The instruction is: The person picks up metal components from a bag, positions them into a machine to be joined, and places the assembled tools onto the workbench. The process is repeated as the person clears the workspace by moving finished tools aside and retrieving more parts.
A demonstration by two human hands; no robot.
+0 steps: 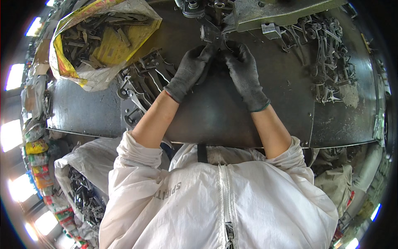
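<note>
My left hand (191,70), in a dark grey knit work glove, is closed with its fingertips at a small dark metal part (212,35) below the machine's working head. My right hand (244,74), gloved alike, is closed too, its thumb and fingers pinched at the right side of the same spot. The part's exact shape is hard to make out against the dark machine (265,11), whose green-grey arm runs to the upper right. Left of my left hand lie several flat metal plates with wavy edges (151,74).
A yellow and white sack (143,25) full of metal pieces stands open at the upper left of the steel table (199,120). On the right lies a heap of hooked metal parts (327,54). Below the table's left edge is a white bag (97,155) with dark parts.
</note>
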